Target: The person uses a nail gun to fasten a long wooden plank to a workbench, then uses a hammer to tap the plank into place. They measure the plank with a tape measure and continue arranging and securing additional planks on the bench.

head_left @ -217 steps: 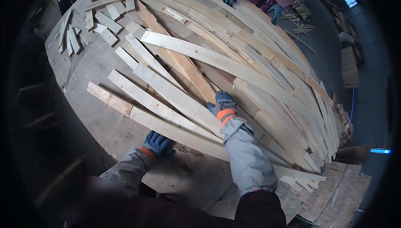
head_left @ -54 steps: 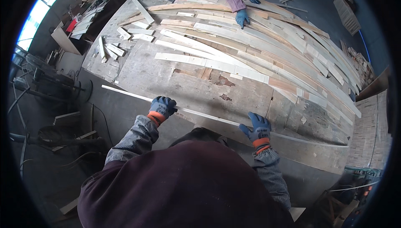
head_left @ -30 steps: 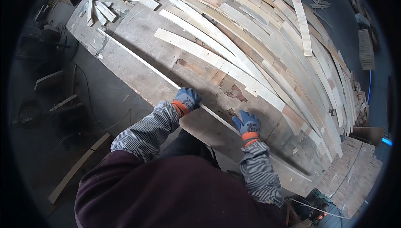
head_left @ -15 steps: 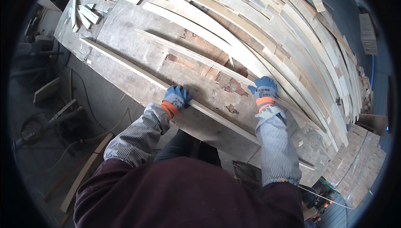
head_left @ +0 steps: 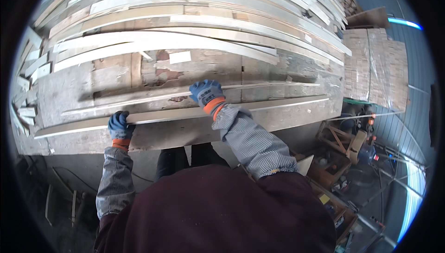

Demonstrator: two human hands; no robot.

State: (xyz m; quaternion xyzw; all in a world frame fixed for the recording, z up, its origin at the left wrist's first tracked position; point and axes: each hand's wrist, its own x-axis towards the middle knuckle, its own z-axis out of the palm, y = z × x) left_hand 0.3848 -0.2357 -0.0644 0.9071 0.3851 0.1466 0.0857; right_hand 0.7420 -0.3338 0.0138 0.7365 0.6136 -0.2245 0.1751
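Both my hands wear blue and grey gloves with orange cuffs. My left hand (head_left: pixel 120 126) is closed over the nearer long wood strip (head_left: pixel 171 115), left of its middle. This strip lies along the front of the worn workbench (head_left: pixel 60 82). Farther in, my right hand (head_left: pixel 206 92) has its fingers curled down on a second, thinner wood strip (head_left: pixel 148 98), about midway along it. Its fingertips are partly hidden by the glove's back. The two strips run roughly side by side, with a narrow gap of bench between them.
Many long pale wood strips (head_left: pixel 208 9) cover the back of the bench. Short offcuts (head_left: pixel 41 71) are heaped at its left end. A small pale piece (head_left: pixel 180 57) lies mid-bench. Wrapped stacked blocks (head_left: pixel 375 65) stand beyond the right end; wooden boxes (head_left: pixel 327 167) sit below.
The view has turned, so the bench now runs across the picture. My left hand sits farther left along its strip, and my right hand is nearer the middle of the other one.
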